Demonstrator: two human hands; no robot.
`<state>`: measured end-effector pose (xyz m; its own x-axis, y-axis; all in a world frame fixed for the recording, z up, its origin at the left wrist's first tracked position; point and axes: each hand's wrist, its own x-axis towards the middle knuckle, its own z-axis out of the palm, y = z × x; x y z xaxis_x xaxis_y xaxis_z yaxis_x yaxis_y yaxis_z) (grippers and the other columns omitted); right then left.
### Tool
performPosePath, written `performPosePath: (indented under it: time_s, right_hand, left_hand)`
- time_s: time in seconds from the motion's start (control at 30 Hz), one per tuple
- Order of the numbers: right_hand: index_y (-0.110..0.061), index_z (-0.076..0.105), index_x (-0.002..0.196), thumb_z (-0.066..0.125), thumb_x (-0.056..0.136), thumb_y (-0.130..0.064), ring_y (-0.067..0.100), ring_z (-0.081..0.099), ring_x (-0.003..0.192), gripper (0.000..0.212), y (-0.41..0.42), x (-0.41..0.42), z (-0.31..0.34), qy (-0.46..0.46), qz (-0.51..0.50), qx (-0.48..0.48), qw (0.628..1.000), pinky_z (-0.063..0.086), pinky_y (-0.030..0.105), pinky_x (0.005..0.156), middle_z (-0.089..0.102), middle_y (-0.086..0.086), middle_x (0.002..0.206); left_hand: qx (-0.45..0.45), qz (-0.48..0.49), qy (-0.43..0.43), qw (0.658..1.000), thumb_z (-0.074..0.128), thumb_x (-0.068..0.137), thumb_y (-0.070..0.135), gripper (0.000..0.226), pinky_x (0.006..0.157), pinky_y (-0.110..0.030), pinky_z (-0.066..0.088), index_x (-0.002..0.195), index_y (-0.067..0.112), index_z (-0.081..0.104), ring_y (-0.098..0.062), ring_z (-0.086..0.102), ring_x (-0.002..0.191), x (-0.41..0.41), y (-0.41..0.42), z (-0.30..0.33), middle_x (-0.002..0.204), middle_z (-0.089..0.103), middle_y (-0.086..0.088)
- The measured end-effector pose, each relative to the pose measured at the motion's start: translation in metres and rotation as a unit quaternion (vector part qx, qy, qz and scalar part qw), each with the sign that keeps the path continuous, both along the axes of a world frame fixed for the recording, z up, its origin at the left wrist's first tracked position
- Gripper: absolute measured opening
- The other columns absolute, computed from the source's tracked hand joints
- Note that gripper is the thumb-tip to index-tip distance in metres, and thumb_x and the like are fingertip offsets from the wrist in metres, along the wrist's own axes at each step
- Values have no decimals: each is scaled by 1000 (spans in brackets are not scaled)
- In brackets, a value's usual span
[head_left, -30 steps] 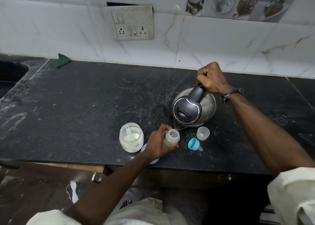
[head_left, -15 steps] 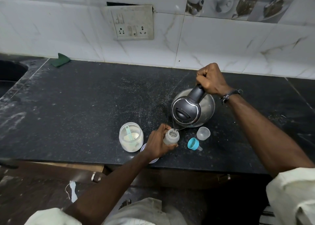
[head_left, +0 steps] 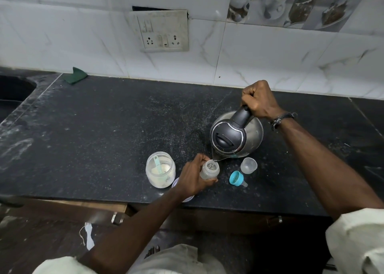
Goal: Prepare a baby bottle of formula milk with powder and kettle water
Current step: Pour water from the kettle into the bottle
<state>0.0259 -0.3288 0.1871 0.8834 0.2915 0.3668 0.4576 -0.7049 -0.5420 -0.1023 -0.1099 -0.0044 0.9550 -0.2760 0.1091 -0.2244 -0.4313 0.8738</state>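
My right hand (head_left: 259, 100) grips the black handle of a steel kettle (head_left: 236, 135), which is tipped forward with its spout over the open mouth of a small clear baby bottle (head_left: 209, 171). My left hand (head_left: 192, 178) is wrapped around that bottle and holds it upright on the black counter (head_left: 104, 132). To the left of the bottle stands an open clear jar of white powder (head_left: 160, 170) with a pale green scoop inside. A blue teat ring (head_left: 236, 178) and a clear cap (head_left: 248, 165) lie to the bottle's right.
A white lid (head_left: 176, 183) lies partly hidden under my left wrist near the counter's front edge. A green cloth (head_left: 76, 75) sits at the back left by the tiled wall. A sink (head_left: 12, 93) is at far left. A socket plate (head_left: 162, 31) is on the wall.
Almost nothing differs: the kettle has stayed tipped over the bottle and shifted very slightly left. Both hands keep their grips.
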Motion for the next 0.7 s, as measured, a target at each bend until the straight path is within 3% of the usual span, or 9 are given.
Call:
performPosePath:
  time_s: [0.2, 0.3, 0.37, 0.47, 0.57, 0.7]
  right_hand:
    - [9, 49, 45, 47, 64, -12, 20, 37, 49, 29, -1, 4, 1, 27, -19, 27, 999, 27, 28, 47, 49, 23, 44]
    - [-2, 49, 42, 46, 63, -12, 22, 42, 50, 24, -2, 4, 2, 44, -24, 47, 998, 33, 32, 49, 51, 14, 46]
    - [-10, 48, 41, 47, 63, -12, 24, 43, 50, 22, -2, 3, 3, 51, -26, 59, 997, 36, 35, 49, 52, 18, 47]
    - [-1, 55, 45, 46, 64, -10, 24, 42, 52, 22, -5, 5, 2, 60, -37, 89, 994, 36, 40, 47, 54, 24, 49]
    - [9, 58, 50, 45, 64, -11, 22, 40, 52, 27, -9, 8, 0, 63, -48, 120, 990, 29, 33, 51, 54, 22, 51]
    - [3, 62, 53, 46, 63, -14, 18, 38, 49, 25, -13, 15, -1, 53, -75, 172, 981, 27, 27, 51, 52, 12, 51]
  left_hand:
    - [0, 2, 7, 1000, 90, 63, 39, 59, 79, -40, 54, 106, 23, 52, -7, 70, 85, -1, 0, 2, 94, 74, 10]
    - [2, 7, 9, 1000, 91, 63, 36, 59, 80, -38, 53, 106, 22, 53, -6, 69, 86, -2, 0, 3, 94, 74, 10]
    - [4, 12, 9, 1000, 91, 63, 35, 59, 81, -38, 53, 106, 21, 54, -6, 69, 86, -2, -1, 4, 94, 74, 9]
    - [5, 16, 15, 1000, 91, 63, 34, 59, 82, -38, 53, 107, 20, 55, -9, 69, 88, -3, -1, 6, 95, 74, 8]
    - [0, 18, 22, 1000, 92, 63, 32, 59, 83, -39, 54, 107, 19, 56, -9, 70, 90, -3, -1, 6, 97, 74, 7]
    - [3, 18, 28, 999, 92, 63, 34, 59, 82, -34, 54, 107, 21, 55, -6, 69, 90, -3, -1, 7, 98, 74, 8]
